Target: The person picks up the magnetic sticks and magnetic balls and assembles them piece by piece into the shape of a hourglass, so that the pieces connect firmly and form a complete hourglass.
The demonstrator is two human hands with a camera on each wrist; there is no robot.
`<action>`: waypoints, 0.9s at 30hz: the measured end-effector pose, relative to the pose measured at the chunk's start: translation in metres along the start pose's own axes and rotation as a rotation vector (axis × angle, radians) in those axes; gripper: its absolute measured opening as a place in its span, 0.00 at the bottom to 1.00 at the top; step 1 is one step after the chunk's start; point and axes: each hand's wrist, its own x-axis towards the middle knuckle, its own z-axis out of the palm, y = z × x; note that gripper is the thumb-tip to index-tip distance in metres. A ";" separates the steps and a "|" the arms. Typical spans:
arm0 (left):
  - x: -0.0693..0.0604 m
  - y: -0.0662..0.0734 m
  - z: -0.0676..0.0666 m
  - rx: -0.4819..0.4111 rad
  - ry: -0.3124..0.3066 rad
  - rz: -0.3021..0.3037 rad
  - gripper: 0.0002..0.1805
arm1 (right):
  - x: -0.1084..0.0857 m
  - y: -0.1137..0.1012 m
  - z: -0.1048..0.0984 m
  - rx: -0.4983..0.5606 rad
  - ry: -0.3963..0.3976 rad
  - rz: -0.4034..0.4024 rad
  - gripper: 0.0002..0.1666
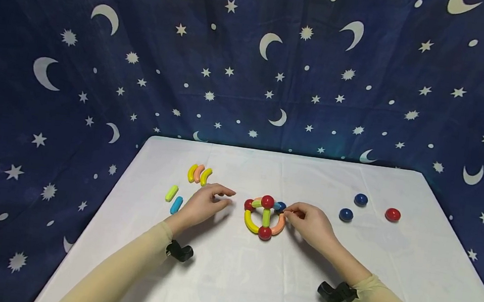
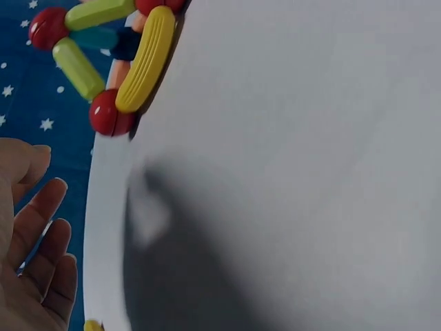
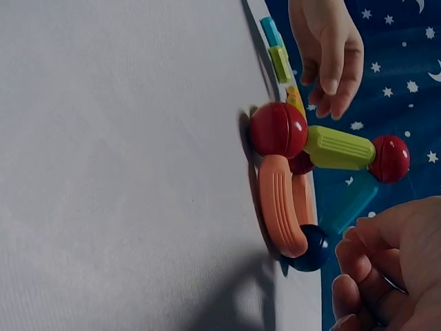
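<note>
A magnetic stick-and-ball pyramid [image 1: 266,218] stands on the table between the two hands. Its base joins red balls [image 3: 278,130] and a dark blue ball [image 3: 311,249] with a curved yellow stick [image 2: 147,61] and curved orange sticks [image 3: 279,207]. Straight green sticks [image 3: 339,147] and a teal stick [image 3: 350,201] rise to a red top ball [image 1: 267,202]. My left hand [image 1: 208,202] hovers left of the pyramid, fingers apart, holding nothing. Beside the blue ball is my right hand [image 1: 311,224], its fingers loosely bent near the teal stick; no grip on a piece shows.
Left on the white table [image 1: 226,289] lie curved yellow and orange sticks [image 1: 198,173], a green stick [image 1: 172,193] and a blue stick [image 1: 176,205]. On the right are two dark blue balls [image 1: 346,214] and a red ball [image 1: 393,215]. A starry curtain [image 1: 252,62] hangs behind.
</note>
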 end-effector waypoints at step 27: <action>-0.025 -0.056 -0.082 0.286 0.211 -0.254 0.15 | 0.013 0.006 -0.010 -0.029 0.035 -0.034 0.09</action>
